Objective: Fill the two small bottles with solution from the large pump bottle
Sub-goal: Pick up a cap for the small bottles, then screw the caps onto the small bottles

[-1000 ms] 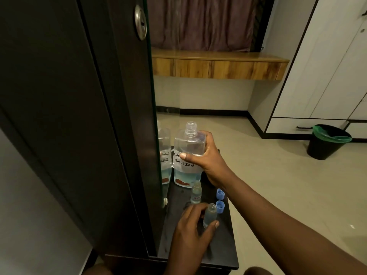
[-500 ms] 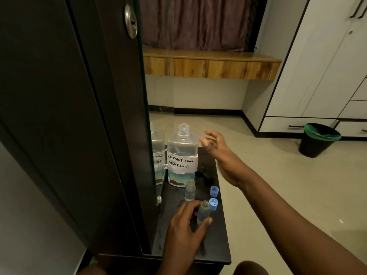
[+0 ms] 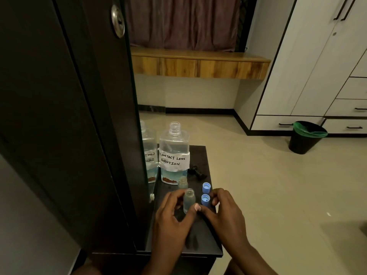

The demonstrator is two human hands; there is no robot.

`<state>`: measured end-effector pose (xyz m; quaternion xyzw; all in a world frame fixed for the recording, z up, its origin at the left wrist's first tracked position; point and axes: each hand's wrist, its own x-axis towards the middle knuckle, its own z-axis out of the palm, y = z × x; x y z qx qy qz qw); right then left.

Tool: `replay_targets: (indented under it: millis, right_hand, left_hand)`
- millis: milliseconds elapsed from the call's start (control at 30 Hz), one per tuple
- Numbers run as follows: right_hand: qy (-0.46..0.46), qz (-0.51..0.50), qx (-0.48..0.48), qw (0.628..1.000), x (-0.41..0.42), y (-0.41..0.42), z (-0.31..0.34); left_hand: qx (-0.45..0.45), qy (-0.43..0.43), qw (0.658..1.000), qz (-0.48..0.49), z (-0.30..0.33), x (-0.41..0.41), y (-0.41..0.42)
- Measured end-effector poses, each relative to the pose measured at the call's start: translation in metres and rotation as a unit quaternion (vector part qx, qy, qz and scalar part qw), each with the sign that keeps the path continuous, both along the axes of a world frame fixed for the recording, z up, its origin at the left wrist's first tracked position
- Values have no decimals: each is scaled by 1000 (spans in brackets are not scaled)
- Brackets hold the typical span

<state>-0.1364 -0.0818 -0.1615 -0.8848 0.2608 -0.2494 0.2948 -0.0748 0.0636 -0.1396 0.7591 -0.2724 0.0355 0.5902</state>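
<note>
Blue caps (image 3: 206,193): two. Small bottles: two; left hand (image 3: 172,221) pinching nearer bottle (image 3: 189,200). Right hand (image 3: 224,213) fingers curled at cap.

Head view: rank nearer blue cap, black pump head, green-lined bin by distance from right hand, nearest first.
From the right hand:
1. Nearer blue cap, at its fingertips.
2. Black pump head, farther back on the dark tabletop.
3. Green-lined bin, on the floor, far right.

The left hand (image 3: 172,221) hides the near small bottle's (image 3: 189,199) base; the far small bottle (image 3: 183,182) is partly hidden, its fill level unclear.
</note>
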Motion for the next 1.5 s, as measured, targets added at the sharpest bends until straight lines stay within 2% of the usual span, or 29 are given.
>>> replay_targets:
  millis: [133,233,333,433,667,833,967,1233,1500]
  right_hand:
    - [-14,-24,-10,1000,7,9,-8]
    - [-73,-17,40,996,2,10,2]
    - [-132,28,123,983,-7,10,31]
    - [-155,82,128,976,-17,5,71]
    - [-85,203,-16,975,-36,-13,169]
    - [2,270,-161,949,-26,-22,196]
    - [55,306,-201,929,-15,-19,194]
    - [106,318,-239,911,-7,-12,194]
    - [135,289,-277,906,0,-6,191]
  left_hand:
    - [-11,-16,1000,-4,11,4,3]
    - [-9,-17,1000,-6,16,6,5]
    - [-23,-6,1000,-5,21,8,4]
    - [-38,-2,999,-10,29,10,2]
    - [-48,-17,998,-23,43,12,0]
    - [-49,-39,997,-36,53,12,-1]
    - [-45,-35,998,-42,57,9,-3]
    - [-27,-40,997,-62,57,7,-1]
    - [-32,-39,997,-67,54,7,-1]
